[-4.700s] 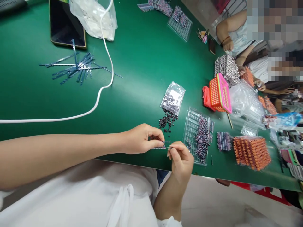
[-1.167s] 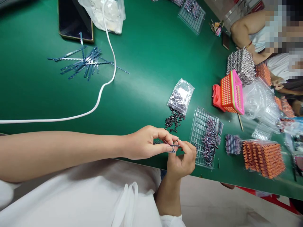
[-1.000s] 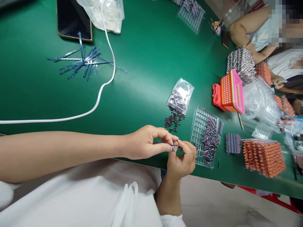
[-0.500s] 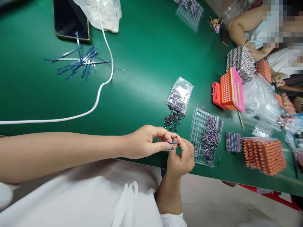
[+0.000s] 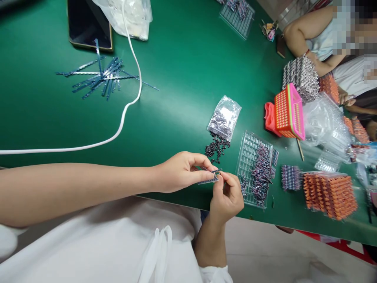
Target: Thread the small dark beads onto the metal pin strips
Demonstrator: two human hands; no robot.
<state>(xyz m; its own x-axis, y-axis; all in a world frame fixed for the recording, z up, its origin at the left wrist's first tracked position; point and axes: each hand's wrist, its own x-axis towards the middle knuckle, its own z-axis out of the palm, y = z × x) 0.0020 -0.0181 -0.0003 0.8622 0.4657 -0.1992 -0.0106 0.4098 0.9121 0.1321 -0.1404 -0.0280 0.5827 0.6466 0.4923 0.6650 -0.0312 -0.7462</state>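
Observation:
My left hand [image 5: 184,171] pinches a thin blue metallic strip [image 5: 208,180] between thumb and fingers. Against its tip, my right hand [image 5: 227,196] has thumb and forefinger closed; whatever is between them is too small to make out. Small dark beads [image 5: 217,147] lie loose beyond the hands, spilling below a clear bag [image 5: 225,116]. To the right of my right hand is a clear ridged tray [image 5: 246,157] with a heap of thin purple-blue pieces [image 5: 262,175] on it. More blue strips [image 5: 103,76] are piled at the upper left.
A white cable [image 5: 122,118] curves over the green table [image 5: 176,86] near a phone [image 5: 88,25]. Orange stacks [image 5: 330,194], a pink-orange basket [image 5: 285,112] and clear plastic [image 5: 322,120] stand at the right. Other people [image 5: 312,35] sit at the upper right.
My left hand has tilted slightly upward with its strip. My right hand has shifted a little to the right, its fingertips still near the strip's end.

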